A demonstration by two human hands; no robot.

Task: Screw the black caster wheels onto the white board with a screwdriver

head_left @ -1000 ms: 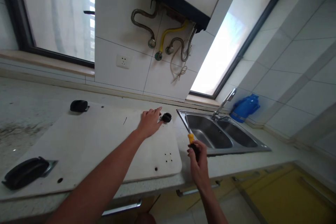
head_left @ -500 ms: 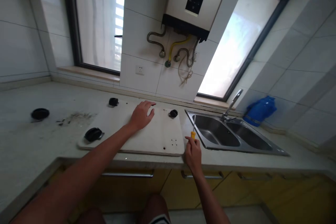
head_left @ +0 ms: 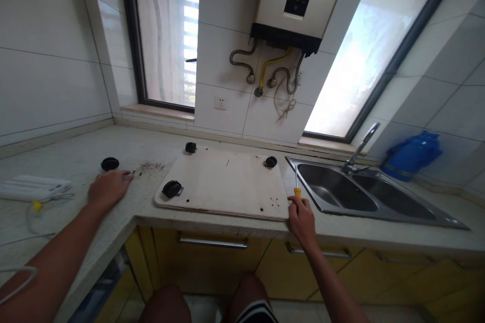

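**Left hand off the board, now out on the counter**

Change vs. half a second ago: left hand (head_left: 109, 187) has left the white board (head_left: 223, 181) and now lies on the countertop (head_left: 79, 161) at the board's 9 o'clock, fingers loosely curled, gripping nothing. Fingertips are near a patch of dark debris (head_left: 151, 166). Right hand (head_left: 301, 215) is unchanged: clamped around the yellow-handled screwdriver (head_left: 296, 185), shaft pointing to 12 o'clock, in the gap between board and sink (head_left: 379, 202), at the board's 4 o'clock corner.

Counts:
- Black feet on the board: 3, at its 11, 1 and 8 o'clock corners.
- Loose black round part (head_left: 109, 163): 1, at 12 o'clock of left hand, close by.
- Sink basins: 2; faucet (head_left: 359, 146): 1.
- Blue jug (head_left: 413, 154): 1.
- White flat device (head_left: 34, 187): 1, at 9 o'clock of left hand.
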